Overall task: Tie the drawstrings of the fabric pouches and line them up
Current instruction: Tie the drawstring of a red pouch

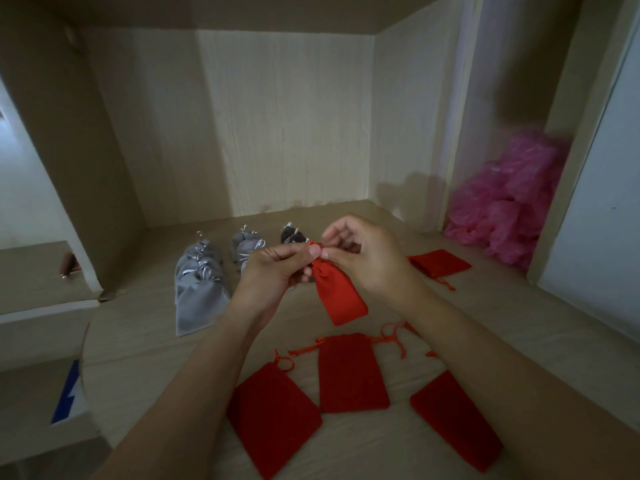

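a small red pouch [341,292] hangs above the wooden surface [145,348], its neck gathered tight and its flat cloth body slanting down to the right. the left hand [273,268] and the right hand [367,258] both pinch the bunched neck between thumb and fingertips. four more red pouches [351,372] lie flat on the surface around it, strings loose. tied grey pouches [199,285] sit in lines behind the left hand.

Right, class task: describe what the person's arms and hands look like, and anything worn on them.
The left forearm and right forearm are bare to the picture's edge; no sleeves show. The left hand and right hand wear no gloves, and no ring, watch or bracelet is visible. No markings show.
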The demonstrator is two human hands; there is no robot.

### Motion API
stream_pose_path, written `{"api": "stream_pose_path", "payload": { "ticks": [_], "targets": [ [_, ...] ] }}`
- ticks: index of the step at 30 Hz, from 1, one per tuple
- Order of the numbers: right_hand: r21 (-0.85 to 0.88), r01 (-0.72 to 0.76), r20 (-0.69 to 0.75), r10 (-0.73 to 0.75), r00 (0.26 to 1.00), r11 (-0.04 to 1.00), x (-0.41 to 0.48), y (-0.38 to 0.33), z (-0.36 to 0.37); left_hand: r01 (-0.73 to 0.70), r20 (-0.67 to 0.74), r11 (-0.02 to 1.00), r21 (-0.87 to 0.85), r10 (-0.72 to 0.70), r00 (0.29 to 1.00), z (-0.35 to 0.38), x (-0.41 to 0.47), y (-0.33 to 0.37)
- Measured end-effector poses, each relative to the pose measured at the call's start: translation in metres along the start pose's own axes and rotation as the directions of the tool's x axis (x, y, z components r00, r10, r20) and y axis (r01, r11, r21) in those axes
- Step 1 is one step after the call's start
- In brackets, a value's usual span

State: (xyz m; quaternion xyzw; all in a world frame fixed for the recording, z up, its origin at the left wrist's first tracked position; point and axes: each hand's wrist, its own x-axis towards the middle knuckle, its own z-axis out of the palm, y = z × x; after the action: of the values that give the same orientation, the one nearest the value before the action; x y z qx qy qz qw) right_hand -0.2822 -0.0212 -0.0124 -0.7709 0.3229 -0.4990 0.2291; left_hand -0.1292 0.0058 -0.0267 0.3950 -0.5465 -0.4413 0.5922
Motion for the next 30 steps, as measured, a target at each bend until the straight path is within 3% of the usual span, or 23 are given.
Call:
{"api": "stream_pose_path", "payload": {
  "ticks": [6, 10, 16, 18, 21, 24, 28, 30],
  "targets": [
    [0.238, -0.171, 0.231, 0.115, 0.966, 0.956, 0.002, 0.0, -0.009, -0.001, 0.113, 1.0, -0.03, 0.005, 0.994, -0.002, 0.001, -0.002],
    [0.239, -0.2, 0.314, 0.119, 0.942, 0.95, 0.001, 0.0, -0.014, 0.03, 0.156, 0.999, -0.034, -0.024, 0.988, 0.0, 0.002, -0.003],
    [-0.011, -0.055, 0.202, 0.056, 0.978, 0.998, 0.002, 0.001, -0.012, 0.004, 0.108, 0.997, 0.075, -0.012, 0.994, -0.001, 0.004, -0.007],
    [-0.017, -0.056, 0.148, 0.058, 0.987, 0.998, 0.003, -0.001, -0.011, -0.038, 0.055, 0.995, 0.094, 0.033, 0.998, -0.001, 0.003, -0.006],
    [0.116, -0.21, 0.112, 0.198, 0.974, 0.971, 0.004, -0.007, -0.01, -0.134, -0.017, 0.989, 0.067, 0.135, 0.991, 0.005, 0.0, -0.003],
    [0.181, -0.389, 0.191, 0.356, 0.915, 0.903, 0.004, -0.007, -0.013, -0.179, -0.057, 0.983, 0.026, 0.181, 0.982, 0.016, -0.005, -0.003],
    [0.235, -0.544, 0.312, 0.468, 0.827, 0.805, 0.002, -0.004, -0.013, -0.254, -0.19, 0.959, 0.128, 0.275, 0.943, 0.022, -0.006, -0.006],
    [0.279, -0.567, 0.293, 0.494, 0.819, 0.775, 0.001, -0.004, -0.009, -0.286, -0.216, 0.941, 0.179, 0.322, 0.922, 0.022, -0.006, -0.007]
  ]
}}
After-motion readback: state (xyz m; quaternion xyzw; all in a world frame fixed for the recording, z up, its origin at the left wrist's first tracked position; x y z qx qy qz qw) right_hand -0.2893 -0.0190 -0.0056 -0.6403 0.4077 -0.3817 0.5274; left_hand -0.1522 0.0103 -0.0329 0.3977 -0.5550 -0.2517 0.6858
